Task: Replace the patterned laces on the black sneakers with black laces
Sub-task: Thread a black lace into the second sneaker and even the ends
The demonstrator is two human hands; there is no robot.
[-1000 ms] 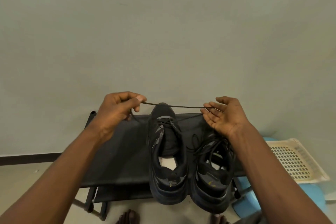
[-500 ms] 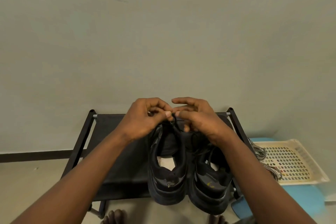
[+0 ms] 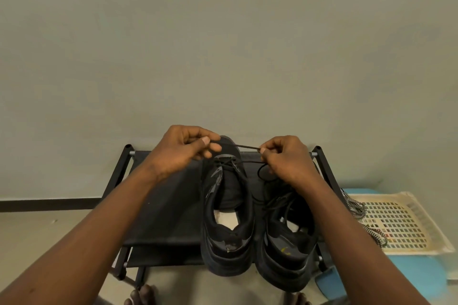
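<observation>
Black lace [image 3: 247, 147] stretched taut between both pinching hands.

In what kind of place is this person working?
Probably a home, perhaps an entryway: a low black shoe rack stands by a plain wall, with black sneakers on it and a cream plastic basket beside it.

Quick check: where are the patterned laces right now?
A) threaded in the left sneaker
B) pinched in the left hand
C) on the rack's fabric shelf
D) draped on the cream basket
D: the patterned laces lie across the left edge of the cream basket, to the right of the rack.
</observation>
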